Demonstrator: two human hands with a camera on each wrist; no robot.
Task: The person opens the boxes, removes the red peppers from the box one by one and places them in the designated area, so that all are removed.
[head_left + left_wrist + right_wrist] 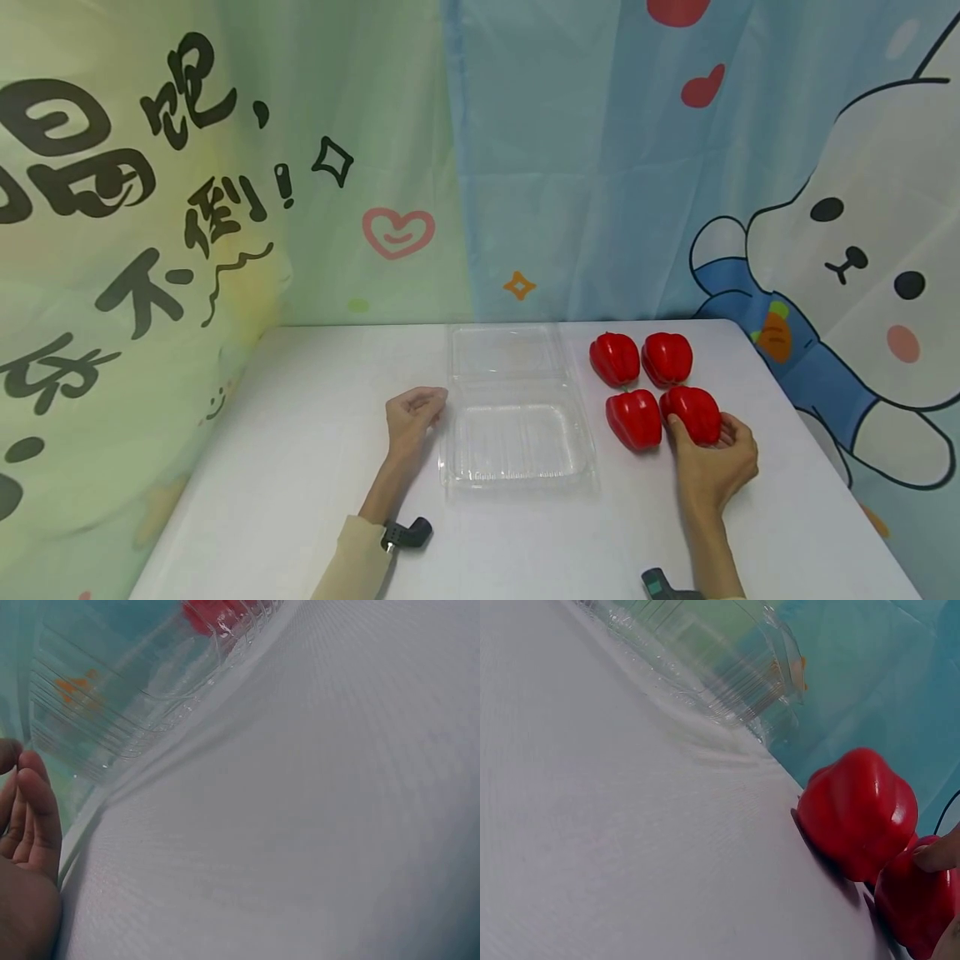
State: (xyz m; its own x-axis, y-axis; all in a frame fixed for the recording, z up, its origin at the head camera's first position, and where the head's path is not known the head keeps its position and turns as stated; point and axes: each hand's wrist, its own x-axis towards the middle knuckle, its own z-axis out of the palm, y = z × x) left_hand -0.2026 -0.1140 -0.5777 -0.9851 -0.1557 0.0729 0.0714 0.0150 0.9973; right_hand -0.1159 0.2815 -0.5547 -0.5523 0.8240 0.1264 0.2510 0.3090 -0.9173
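A clear plastic clamshell container [517, 442] lies unfolded on the table, its lid toward the back. At its left edge, my left hand [415, 417] has thumb and forefinger brought together on the rim; the same fingertips [36, 769] meet at the plastic edge in the left wrist view. My right hand [716, 467] grips the nearest right red bell pepper [693, 414], thumb on its left side and fingers on its right. Close by sit three more: a front-left pepper [634, 419], a back-left pepper [614, 360] and a back-right pepper [667, 358].
The white table [300, 467] ends at a printed curtain [525, 167] with a cartoon rabbit on the right. Each wrist wears a dark camera, such as the left wrist camera [407, 533].
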